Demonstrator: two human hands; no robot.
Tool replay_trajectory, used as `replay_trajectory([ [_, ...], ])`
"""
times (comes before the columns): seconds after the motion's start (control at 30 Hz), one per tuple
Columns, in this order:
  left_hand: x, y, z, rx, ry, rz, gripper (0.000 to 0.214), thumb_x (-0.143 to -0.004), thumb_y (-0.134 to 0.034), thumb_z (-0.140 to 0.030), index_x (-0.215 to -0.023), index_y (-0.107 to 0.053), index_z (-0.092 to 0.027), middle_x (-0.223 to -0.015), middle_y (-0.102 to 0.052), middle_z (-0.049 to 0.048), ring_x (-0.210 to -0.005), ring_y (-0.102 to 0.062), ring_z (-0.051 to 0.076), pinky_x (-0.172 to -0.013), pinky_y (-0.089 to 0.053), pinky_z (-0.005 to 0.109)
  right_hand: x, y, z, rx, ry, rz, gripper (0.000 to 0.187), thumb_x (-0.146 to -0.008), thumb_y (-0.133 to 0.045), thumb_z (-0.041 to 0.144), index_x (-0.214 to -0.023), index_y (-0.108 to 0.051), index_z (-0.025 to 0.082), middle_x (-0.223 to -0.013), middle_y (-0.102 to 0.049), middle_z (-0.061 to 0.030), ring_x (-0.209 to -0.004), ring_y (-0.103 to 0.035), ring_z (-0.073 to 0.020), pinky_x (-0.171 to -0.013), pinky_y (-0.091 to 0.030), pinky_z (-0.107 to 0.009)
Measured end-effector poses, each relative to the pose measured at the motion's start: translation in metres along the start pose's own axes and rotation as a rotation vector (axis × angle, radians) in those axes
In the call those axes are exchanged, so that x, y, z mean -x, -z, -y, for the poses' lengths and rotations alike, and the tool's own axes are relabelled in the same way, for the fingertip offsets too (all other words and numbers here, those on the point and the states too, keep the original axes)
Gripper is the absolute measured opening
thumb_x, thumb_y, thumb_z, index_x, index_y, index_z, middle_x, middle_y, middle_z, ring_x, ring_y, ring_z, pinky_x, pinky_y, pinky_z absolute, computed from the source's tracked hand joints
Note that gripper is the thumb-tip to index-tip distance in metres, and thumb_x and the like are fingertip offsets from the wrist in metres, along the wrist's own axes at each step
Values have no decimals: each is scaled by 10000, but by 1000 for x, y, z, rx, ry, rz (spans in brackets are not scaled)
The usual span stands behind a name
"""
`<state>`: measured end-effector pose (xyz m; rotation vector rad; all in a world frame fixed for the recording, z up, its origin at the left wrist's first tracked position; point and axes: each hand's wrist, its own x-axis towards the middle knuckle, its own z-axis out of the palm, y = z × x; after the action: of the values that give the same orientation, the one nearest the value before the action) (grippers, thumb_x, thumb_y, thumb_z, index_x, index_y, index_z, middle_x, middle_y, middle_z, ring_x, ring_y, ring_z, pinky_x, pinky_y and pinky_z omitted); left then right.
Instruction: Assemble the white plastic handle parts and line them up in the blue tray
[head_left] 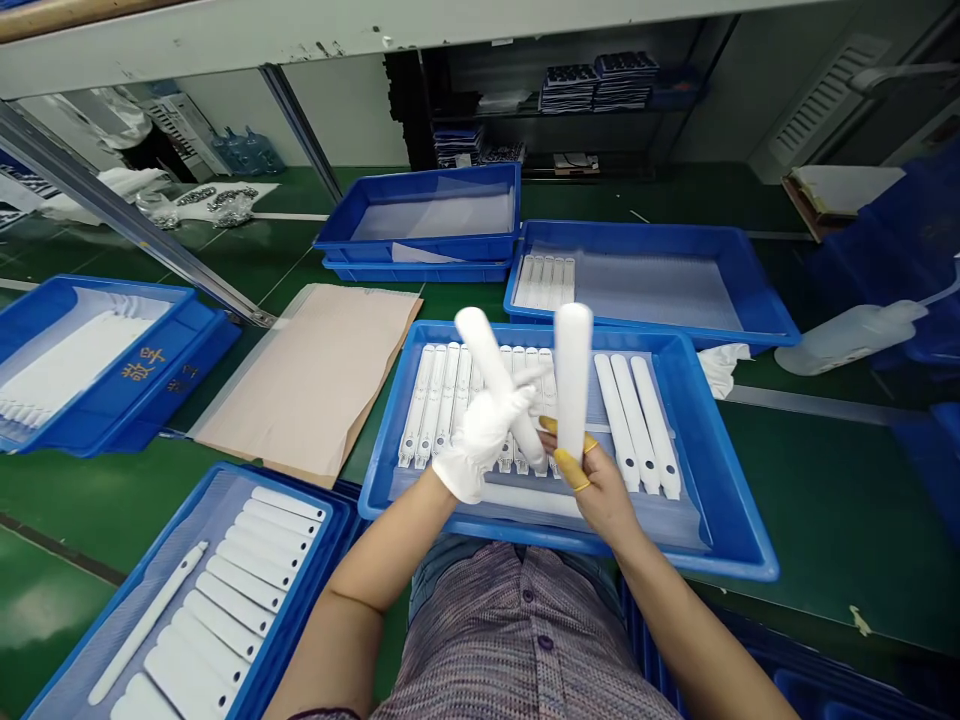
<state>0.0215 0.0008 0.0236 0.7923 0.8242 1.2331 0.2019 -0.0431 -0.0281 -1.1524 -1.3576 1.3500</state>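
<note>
Gloved left hand [487, 430]'s wrapped round a tilted white stick [486, 350], right hand [600, 482]'s got fingers closed on the upright white stick [573, 365]'s bottom end, both above the middle blue tray [716, 450].

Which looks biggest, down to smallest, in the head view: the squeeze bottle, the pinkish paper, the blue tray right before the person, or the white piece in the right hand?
1. Blue tray
2. Pinkish paper
3. Squeeze bottle and white piece: too alike to rank, with nearness possibly enlarging the piece.
</note>
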Motion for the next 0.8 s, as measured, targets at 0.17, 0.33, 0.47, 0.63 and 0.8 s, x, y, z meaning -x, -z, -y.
replay_trajectory([
  [0.17,2,4,-16,242,-71,68,657,-887,-792,-403,-1465,-562,-193,-554,-453,-94,-433,-365,42,-425,-350,153,3,-9,-1,-195,-91,-113,415,-869,-767,506,-1082,-523,246,-1176,-741,-97,-575,-559,-101,-595,-520,-309],
  [0.33,13,-1,-8,310,-31,143,735,-849,-739,-310,-1526,-470,-214,-498,-363,-117,-361,-258,44,-371,-259,155,16,-40,-8,-246,-225,111,554,-679,-881,589,-899,-518,234,-711,-612,17,-550,-477,-117,-517,-449,-280],
  [0.47,15,-1,-15,207,-69,158,757,-805,-755,-399,-1487,-505,-183,-626,-543,-48,-448,-452,85,-438,-403,206,22,-50,-6,-171,-239,154,536,-637,-898,587,-811,-541,228,-723,-596,-2,-670,-544,-169,-626,-503,-318],
  [0.63,11,6,-47,-5,-326,24,769,-875,-767,-433,-1541,-447,-220,-720,-633,-32,-560,-579,114,-576,-507,236,28,-46,2,-96,-263,256,452,-669,-884,554,-821,-619,221,-737,-645,-27,-679,-586,-197,-655,-532,-343],
  [0.8,12,8,-57,-115,-322,38,740,-897,-749,-511,-1520,-495,-203,-668,-641,-31,-568,-613,123,-615,-531,246,34,-49,0,-64,-264,264,449,-698,-843,599,-815,-621,225,-745,-669,-44,-678,-606,-210,-661,-548,-358],
])
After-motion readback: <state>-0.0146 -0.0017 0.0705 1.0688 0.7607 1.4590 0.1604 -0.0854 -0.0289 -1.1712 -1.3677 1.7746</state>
